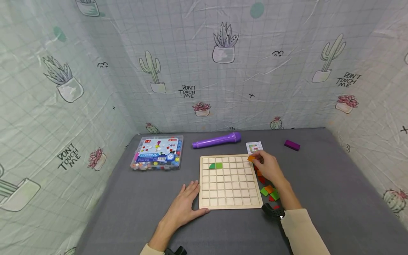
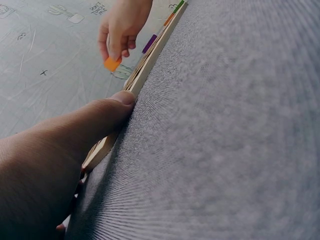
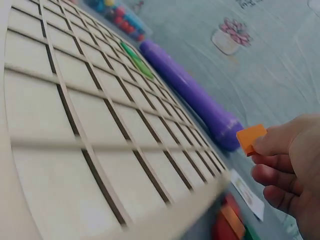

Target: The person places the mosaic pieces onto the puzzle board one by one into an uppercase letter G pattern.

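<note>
My right hand (image 1: 268, 168) pinches an orange square tile (image 3: 251, 138) between thumb and forefinger, held above the far right corner of a wooden grid board (image 1: 230, 194). Two green pieces sit in the board's cells near its far left: a rounded one (image 1: 212, 166) and a square one (image 1: 219, 165). My left hand (image 1: 183, 204) rests at the board's left side, its fingers extended and the thumb (image 2: 122, 98) touching the near edge. To the right of the board lie several loose red, orange and green tiles (image 1: 269, 190), partly hidden by my right arm.
A printed pattern card (image 1: 254, 146) lies behind the board, partly covered by my right hand. A purple microphone-shaped object (image 1: 216, 140) is at the back. At left sits a clear case of colourful beads (image 1: 157, 153); at right, a dark purple block (image 1: 292, 145).
</note>
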`<state>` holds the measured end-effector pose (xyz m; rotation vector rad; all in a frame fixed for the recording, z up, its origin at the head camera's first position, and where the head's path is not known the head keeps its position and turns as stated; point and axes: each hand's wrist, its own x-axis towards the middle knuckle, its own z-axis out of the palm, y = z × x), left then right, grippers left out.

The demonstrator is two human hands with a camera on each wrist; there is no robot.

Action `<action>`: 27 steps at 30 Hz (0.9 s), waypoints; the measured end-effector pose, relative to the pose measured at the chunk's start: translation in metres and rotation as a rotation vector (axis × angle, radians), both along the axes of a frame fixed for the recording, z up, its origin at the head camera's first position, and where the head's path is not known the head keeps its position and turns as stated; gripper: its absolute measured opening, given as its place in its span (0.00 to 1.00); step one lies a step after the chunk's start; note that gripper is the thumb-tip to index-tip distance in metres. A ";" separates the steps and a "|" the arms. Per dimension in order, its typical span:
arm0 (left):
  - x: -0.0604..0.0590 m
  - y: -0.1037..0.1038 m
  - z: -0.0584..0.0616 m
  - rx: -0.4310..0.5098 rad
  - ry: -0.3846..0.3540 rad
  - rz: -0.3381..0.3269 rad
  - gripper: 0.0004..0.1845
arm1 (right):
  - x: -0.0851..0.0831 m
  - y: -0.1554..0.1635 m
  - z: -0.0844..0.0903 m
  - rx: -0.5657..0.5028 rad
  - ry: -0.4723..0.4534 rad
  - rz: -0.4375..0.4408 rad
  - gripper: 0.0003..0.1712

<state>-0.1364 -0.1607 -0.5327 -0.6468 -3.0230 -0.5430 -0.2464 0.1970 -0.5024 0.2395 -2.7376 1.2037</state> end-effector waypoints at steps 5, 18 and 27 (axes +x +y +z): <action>-0.001 0.000 -0.001 0.002 0.009 -0.007 0.54 | -0.005 -0.018 0.001 -0.026 -0.024 0.048 0.11; -0.001 -0.001 -0.001 0.010 0.025 -0.014 0.53 | -0.012 -0.054 -0.007 -0.041 -0.056 0.138 0.11; -0.002 0.000 -0.001 0.004 -0.009 -0.003 0.54 | -0.017 -0.071 -0.015 -0.004 -0.016 0.176 0.09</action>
